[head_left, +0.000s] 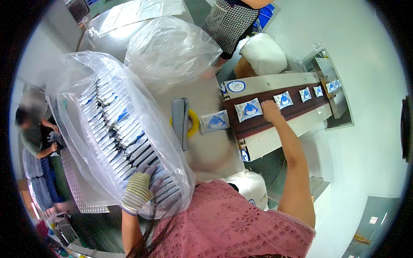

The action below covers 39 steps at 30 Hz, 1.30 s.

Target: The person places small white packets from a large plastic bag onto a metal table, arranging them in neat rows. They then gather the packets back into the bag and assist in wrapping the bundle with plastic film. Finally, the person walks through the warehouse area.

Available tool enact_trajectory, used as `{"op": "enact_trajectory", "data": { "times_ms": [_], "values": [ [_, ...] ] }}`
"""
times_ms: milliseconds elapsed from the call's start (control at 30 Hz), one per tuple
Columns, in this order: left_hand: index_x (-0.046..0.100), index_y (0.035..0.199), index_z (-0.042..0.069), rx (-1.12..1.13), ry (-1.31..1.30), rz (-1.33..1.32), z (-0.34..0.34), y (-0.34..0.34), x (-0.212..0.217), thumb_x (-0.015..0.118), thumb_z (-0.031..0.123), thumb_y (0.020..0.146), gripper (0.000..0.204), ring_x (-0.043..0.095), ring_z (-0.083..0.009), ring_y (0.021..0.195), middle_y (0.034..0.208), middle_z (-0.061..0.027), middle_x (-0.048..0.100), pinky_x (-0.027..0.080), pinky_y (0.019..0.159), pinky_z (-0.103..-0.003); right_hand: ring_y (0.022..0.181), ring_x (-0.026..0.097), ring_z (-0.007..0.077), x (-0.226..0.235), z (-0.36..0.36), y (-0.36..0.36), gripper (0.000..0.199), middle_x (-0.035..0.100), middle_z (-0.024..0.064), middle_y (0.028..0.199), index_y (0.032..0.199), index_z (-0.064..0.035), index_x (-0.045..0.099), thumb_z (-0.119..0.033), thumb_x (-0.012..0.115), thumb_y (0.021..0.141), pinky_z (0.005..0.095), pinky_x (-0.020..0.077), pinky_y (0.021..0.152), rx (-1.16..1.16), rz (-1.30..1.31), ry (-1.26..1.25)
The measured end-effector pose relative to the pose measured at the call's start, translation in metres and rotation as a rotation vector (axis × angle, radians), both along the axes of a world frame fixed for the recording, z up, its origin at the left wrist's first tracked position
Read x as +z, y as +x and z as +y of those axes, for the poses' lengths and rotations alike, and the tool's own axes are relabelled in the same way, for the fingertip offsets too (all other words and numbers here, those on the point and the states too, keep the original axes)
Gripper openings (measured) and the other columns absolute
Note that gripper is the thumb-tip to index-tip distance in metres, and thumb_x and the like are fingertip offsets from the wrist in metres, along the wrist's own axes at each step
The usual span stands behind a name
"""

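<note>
Table of shiny silver metal (208,155) holds a big, clear plastic bag (159,137), and a long brown belt (297,108) ends by the table's right side. The left hand (140,188), in a striped cloth glove (134,198), lies on thin white-and-blue packets (109,118) in the bag; the bare right hand (271,111) curls over the belt, just beside a puffy blue-and-white packet (248,110) — I can't tell if either grips anything.

Shiny metal surface (211,157). At left, open clear bag (165,142) packed with rows of packets (116,112). Behind, second clear bag (170,47), puffed up. Middle: gray folded sheet (180,122) across yellow ring (194,124). Right edge: single packet (215,122). Beside surface, brown conveyor belt (258,124) carrying spaced white-and-blue packets (283,99).
</note>
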State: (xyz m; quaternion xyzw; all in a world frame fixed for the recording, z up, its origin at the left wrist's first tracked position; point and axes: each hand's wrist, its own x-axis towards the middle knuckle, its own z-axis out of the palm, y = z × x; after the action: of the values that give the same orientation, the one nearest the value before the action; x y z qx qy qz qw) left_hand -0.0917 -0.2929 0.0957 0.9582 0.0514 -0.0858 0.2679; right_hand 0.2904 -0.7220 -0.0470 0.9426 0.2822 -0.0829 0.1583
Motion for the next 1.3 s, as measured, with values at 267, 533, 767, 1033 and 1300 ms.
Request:
{"op": "enact_trajectory", "data": {
  "times_ms": [267,533,767,1033,1300],
  "values": [
    [0.056,0.109,-0.002,0.115,-0.055,0.048,-0.005,0.006,0.009,0.062,0.027,0.079,0.042,0.054,-0.0372,0.094,0.107,-0.0207,0.055,0.043,0.082,-0.042,0.098,0.054,0.0259,-0.055,-0.047,0.08,0.024,0.06,0.0059,0.094,0.096,-0.0101,0.055,-0.019,0.063,0.075,0.0404,0.0462,0.077,0.03,-0.172,-0.13],
    [0.053,0.113,0.001,0.101,-0.04,0.067,-0.002,0.001,0.001,0.06,0.028,0.078,0.044,0.052,-0.0368,0.092,0.103,-0.0196,0.053,0.043,0.08,-0.043,0.087,0.059,0.0332,0.0,0.075,0.066,0.044,0.063,0.0147,0.085,0.079,-0.0058,0.066,-0.033,0.082,0.048,0.0418,0.0458,0.075,0.364,0.644,-0.103],
    [0.051,0.116,0.004,0.048,-0.032,0.117,0.001,0.005,0.001,0.057,0.023,0.081,0.041,0.051,-0.0369,0.098,0.108,-0.0191,0.052,0.042,0.084,-0.042,0.104,0.05,0.0265,-0.064,0.203,-0.001,0.055,0.056,0.0136,0.106,0.102,-0.0057,0.059,-0.02,0.083,0.054,0.0376,0.0432,0.086,0.293,1.075,0.113],
    [0.051,0.115,0.003,0.036,0.048,0.055,0.0,-0.015,0.006,0.058,0.027,0.081,0.042,0.052,-0.0349,0.099,0.111,-0.0177,0.053,0.041,0.087,-0.043,0.114,0.042,0.0319,-0.03,0.213,-0.126,0.082,0.05,0.0191,0.113,0.107,0.006,0.053,-0.043,0.082,0.047,0.0414,0.041,0.089,0.276,0.523,-0.125],
    [0.046,0.12,-0.001,0.042,-0.046,0.018,0.007,-0.036,-0.003,0.058,0.028,0.081,0.05,0.05,-0.0366,0.104,0.116,-0.0219,0.05,0.041,0.09,-0.042,0.09,0.058,0.0258,-0.064,0.153,-0.213,0.071,0.059,0.0128,0.098,0.112,-0.0009,0.048,-0.024,0.081,0.053,0.0388,0.0472,0.08,-0.317,0.803,0.683]
  ]
}}
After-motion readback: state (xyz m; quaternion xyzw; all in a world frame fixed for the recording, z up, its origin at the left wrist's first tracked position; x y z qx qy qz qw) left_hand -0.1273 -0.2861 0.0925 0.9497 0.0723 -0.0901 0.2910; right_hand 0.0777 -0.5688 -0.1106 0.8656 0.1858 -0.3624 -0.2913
